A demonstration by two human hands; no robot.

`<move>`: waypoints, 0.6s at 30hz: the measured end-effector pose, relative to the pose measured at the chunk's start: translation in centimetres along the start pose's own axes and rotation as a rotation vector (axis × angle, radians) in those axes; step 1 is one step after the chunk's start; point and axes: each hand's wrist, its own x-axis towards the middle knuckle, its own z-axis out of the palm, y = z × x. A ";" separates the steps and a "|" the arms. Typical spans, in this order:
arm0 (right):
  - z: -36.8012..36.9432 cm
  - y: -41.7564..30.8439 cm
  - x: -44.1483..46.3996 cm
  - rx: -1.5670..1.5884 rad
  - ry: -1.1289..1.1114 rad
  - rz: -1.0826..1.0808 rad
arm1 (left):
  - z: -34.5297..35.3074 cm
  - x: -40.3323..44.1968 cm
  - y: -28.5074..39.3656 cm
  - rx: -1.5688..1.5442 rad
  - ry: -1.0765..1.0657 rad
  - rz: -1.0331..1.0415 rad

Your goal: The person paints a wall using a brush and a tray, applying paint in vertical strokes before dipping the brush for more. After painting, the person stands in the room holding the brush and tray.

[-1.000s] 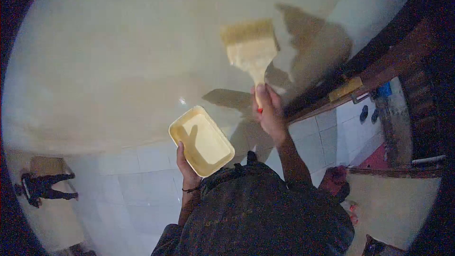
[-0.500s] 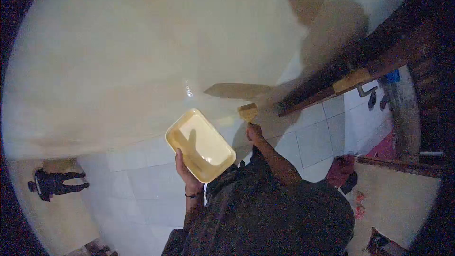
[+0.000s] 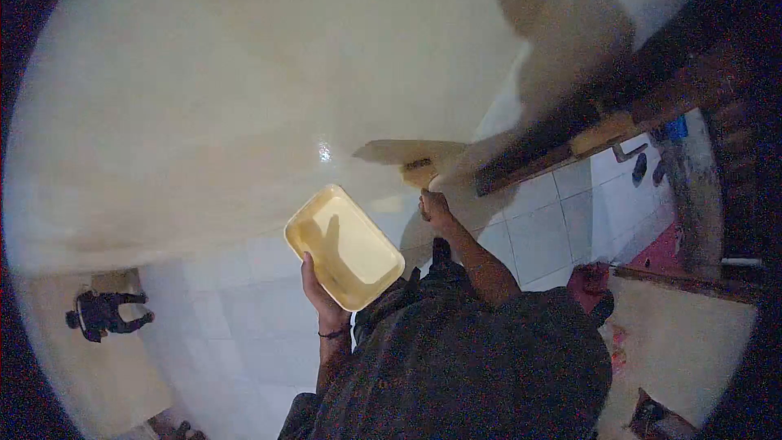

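Slightly farther out and to the left since the earlier frame, the brush sits right of the pale yellow tray, clenched by its handle in the right hand. Its head is at the pale wall, though contact cannot be told. The left hand grasps the tray by its near left side, thumb over the rim. Another person in dark clothing is at far left, well apart from the tray.
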 end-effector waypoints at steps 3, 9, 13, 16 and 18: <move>5.6 -0.3 -5.1 -0.206 0.095 -0.253 | 0.3 1.9 0.7 -0.117 -0.114 -0.056; 18.1 -5.9 -20.0 -0.273 0.040 -0.425 | 1.8 3.2 1.1 -0.125 -0.220 -0.102; 22.3 -8.1 -26.3 -0.378 0.025 -0.560 | 1.3 3.6 0.7 -0.147 -0.238 -0.097; 25.3 -9.9 -29.1 -0.432 0.001 -0.652 | 0.3 4.2 0.3 -0.138 -0.251 -0.083; 26.7 -10.8 -29.5 -0.608 0.062 -0.913 | 0.4 4.5 0.1 -0.170 -0.244 -0.100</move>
